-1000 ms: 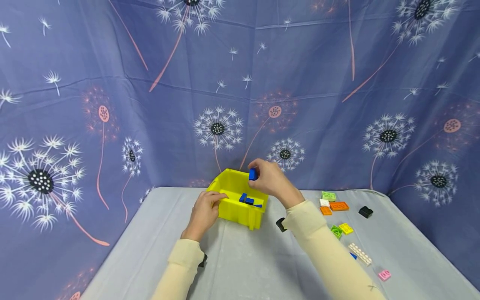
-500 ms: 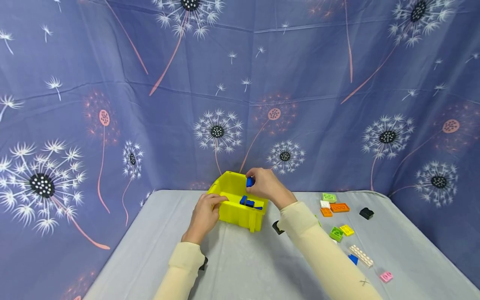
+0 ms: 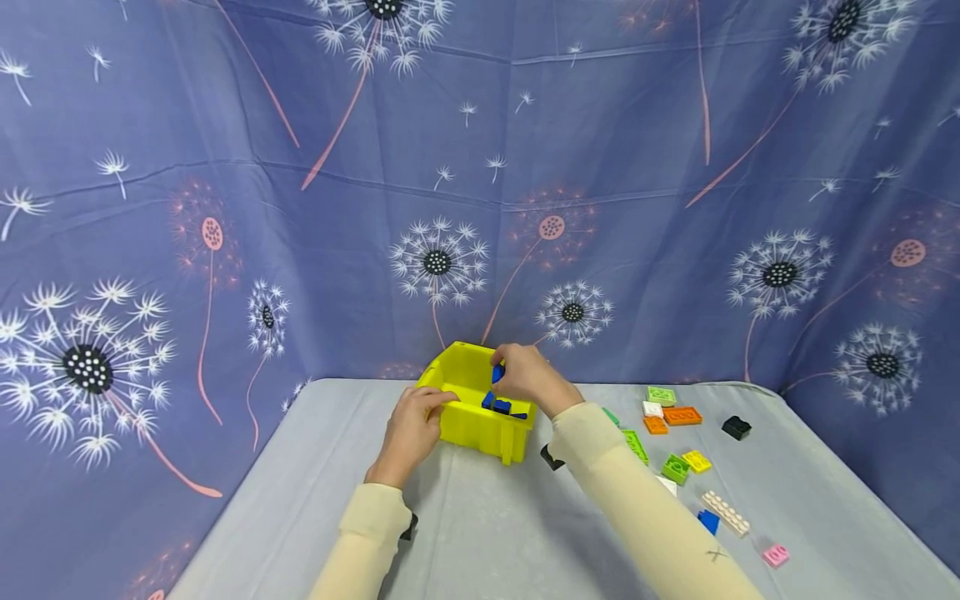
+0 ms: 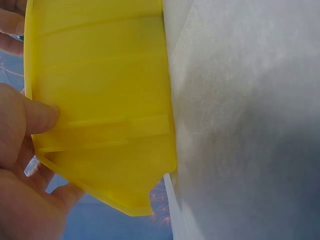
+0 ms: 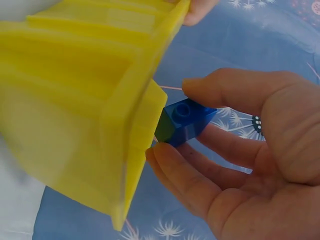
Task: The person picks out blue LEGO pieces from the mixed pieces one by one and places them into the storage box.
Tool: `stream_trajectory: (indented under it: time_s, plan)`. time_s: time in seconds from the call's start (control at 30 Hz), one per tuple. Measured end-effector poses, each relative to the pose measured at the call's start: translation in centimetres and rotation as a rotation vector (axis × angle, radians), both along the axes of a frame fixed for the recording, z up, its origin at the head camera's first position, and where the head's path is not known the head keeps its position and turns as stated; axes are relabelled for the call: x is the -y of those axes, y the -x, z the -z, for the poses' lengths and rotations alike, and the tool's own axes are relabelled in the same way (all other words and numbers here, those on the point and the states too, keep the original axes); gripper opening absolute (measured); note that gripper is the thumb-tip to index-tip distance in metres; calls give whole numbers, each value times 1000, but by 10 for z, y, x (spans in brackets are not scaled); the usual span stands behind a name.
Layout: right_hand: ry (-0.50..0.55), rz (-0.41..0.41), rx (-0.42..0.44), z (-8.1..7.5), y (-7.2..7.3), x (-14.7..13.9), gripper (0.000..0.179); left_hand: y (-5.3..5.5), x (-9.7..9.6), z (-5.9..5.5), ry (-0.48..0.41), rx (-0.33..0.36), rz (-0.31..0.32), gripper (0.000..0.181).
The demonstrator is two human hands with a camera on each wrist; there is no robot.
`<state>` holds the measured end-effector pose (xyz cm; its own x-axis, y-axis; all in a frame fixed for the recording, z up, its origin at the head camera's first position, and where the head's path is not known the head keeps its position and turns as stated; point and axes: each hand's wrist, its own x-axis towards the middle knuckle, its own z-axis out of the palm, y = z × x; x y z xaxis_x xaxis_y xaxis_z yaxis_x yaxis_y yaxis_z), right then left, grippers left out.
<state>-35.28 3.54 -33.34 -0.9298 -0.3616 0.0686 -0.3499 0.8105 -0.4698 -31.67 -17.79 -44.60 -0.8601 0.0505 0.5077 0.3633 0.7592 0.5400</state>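
A table covered in pale grey cloth is backed by a blue curtain printed with dandelions. Loose bricks are scattered on the right side: an orange brick, a black brick, a long white brick and a pink brick nearest the front edge.
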Motion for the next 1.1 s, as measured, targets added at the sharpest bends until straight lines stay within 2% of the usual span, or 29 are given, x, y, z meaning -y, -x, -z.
stream_trajectory:
  time_s: [0.33,0.77,1.1]
  plan:
    - [-55,-17,19,8,8,5,50,-2,0,-3,1,-3,0,34]
    - [-68,-5,31,15,9,4,49,-2,-1,1,-7,3,-3,36]
    - [-83,0,27,15,8,4,47,-3,-1,0,-14,2,-2,36]
